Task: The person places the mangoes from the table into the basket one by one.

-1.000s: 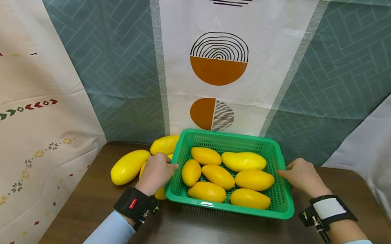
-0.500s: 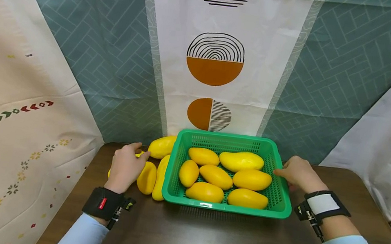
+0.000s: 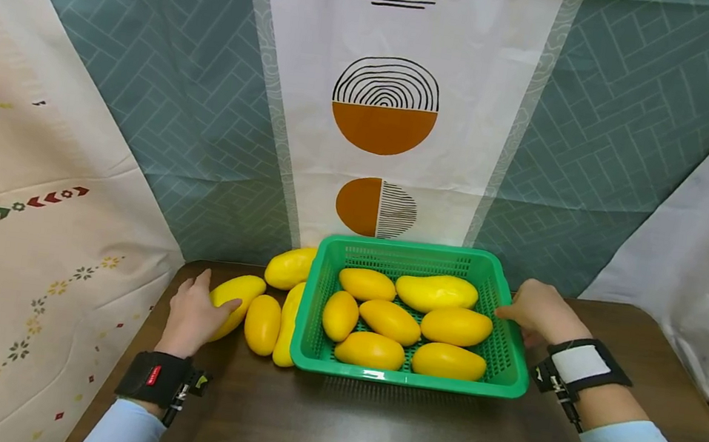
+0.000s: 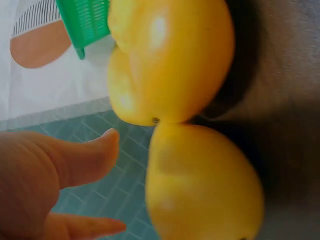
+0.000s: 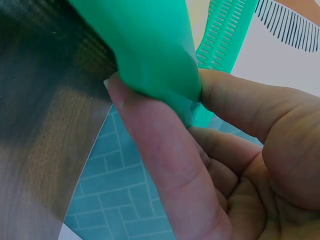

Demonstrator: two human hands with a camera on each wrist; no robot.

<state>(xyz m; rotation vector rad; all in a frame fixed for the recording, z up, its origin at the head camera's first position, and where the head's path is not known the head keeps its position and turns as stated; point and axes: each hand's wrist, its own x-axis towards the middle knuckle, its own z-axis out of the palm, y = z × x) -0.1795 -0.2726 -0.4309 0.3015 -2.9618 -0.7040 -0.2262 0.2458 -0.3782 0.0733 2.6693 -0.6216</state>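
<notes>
"The fingers of the left hand: how were they held?"

"Spread and released. Nothing was grasped by them; in the left wrist view, a gap was seen between them and the mangoes."

"Which mango was placed nearest to them?"

"The leftmost mango, which was laid aslant on the table. It was partly overlapped by the thumb in the head view, though contact could not be confirmed."

"And the right hand?"

"The right end of the green plastic basket was grasped by it, the rim being pinched between thumb and fingers."

"What was contained in the basket?"

"Seven mangoes, all laid on the perforated floor in loose rows."

"By what was its left side flanked?"

"By a long mango, set just beside the wall. A smaller mango was placed between that one and the leftmost. A fourth mango was seen behind them, near the hanging cloth."

"How were the wrists dressed?"

"Each was wrapped in a black band, and light blue sleeves were worn."
</notes>
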